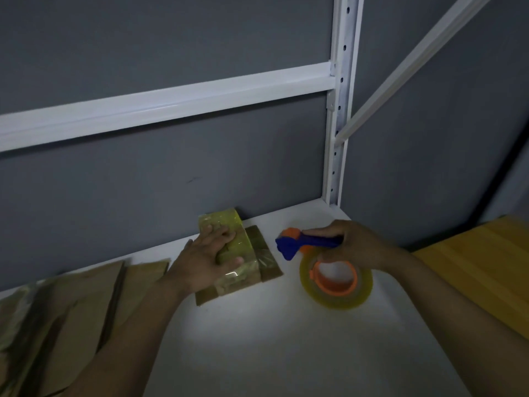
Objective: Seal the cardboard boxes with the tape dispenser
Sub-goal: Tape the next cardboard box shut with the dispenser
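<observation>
A small flat cardboard box [257, 253], wrapped in shiny yellowish tape, lies on the white shelf [257, 339] near the grey back wall. My left hand [206, 259] lies on top of it, fingers spread and pressing down. To its right my right hand [352, 245] grips the blue handle of the tape dispenser [303, 245]. An orange hub carries the dispenser's roll of clear yellowish tape [336, 282], which rests on the shelf below my hand. The dispenser's blue and orange head points toward the box without touching it.
Several flat cardboard pieces [71, 310], some taped, are piled at the left front of the shelf. A yellow-orange board [486, 267] lies at the right. White metal rack posts and beams [337, 124] rise behind the shelf.
</observation>
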`<state>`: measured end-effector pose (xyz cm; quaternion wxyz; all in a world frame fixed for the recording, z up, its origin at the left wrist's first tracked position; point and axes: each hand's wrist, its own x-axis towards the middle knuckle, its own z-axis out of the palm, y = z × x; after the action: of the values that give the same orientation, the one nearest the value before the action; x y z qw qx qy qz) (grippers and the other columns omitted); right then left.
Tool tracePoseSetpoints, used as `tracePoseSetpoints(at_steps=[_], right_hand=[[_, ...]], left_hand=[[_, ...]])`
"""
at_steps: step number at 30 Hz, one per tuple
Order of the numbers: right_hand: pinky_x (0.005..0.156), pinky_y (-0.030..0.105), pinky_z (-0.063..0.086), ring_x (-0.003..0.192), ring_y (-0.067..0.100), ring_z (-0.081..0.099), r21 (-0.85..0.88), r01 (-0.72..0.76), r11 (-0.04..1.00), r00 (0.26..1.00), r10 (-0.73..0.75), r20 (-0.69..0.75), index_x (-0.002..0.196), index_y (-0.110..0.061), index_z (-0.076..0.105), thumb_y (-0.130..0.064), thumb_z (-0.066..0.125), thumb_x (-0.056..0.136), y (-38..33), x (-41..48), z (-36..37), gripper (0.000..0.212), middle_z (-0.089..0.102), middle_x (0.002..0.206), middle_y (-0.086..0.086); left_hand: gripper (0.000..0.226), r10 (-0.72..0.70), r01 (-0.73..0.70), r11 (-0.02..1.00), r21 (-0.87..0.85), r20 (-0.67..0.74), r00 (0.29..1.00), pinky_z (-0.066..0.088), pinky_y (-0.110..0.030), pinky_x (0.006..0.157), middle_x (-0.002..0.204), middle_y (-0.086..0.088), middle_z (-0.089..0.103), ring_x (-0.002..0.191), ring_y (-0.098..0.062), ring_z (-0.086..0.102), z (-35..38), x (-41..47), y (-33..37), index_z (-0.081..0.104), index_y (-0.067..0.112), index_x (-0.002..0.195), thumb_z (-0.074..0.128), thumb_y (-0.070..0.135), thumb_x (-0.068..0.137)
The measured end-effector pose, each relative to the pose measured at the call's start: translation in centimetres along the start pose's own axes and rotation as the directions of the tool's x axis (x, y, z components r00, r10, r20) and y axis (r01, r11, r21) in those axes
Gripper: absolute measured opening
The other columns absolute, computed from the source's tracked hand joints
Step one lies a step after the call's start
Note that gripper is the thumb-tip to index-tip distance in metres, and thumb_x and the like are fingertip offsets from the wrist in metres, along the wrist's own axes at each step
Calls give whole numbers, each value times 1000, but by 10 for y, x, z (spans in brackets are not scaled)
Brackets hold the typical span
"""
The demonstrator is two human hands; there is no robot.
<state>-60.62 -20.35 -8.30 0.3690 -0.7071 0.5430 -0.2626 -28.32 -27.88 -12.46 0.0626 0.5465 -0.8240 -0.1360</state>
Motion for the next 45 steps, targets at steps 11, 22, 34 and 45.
tracePoseSetpoints(at_steps=[11, 22, 34, 45], right_hand=[[76, 13, 39, 94, 8, 50, -471, 3, 882, 1000, -11, -14, 118, -56, 42, -32, 76, 79, 13, 2, -16, 57, 47, 109, -12], [70, 30, 56, 84, 24, 70, 470, -326, 820, 937, 345, 47, 113, -19, 68, -8, 71, 79, 35, 5, -11, 36, 74, 97, 10], [93, 16, 38, 109, 14, 58, -144, -174, 974, 920, 109, -377, 120, -18, 64, -16, 59, 93, 16, 21, 34, 27, 63, 118, -3], [69, 28, 54, 74, 15, 59, 679, -370, 634, 887, 458, 55, 133, -15, 47, -13, 62, 92, -41, 72, 111, 44, 63, 97, 8]], left_hand=[[129, 37, -34, 993, -114, 24, 999, -6, -20, 112, 148, 30, 3, 139, 4, -14, -5, -1, -12, 22, 38, 150, 10, 106, 42], [118, 27, -29, 992, -126, -18, 999, 0, -35, 120, 145, 33, 3, 138, 4, -14, 6, -6, -14, 20, 43, 148, 11, 105, 48], [120, 29, -36, 987, -155, -44, 999, 0, -32, 119, 145, 32, 4, 140, 3, -13, 11, -10, -11, 22, 40, 149, 10, 104, 49], [119, 25, -37, 982, -185, -67, 997, -1, -28, 118, 146, 31, 5, 143, 0, -11, 12, -13, -13, 24, 39, 149, 10, 104, 50]])
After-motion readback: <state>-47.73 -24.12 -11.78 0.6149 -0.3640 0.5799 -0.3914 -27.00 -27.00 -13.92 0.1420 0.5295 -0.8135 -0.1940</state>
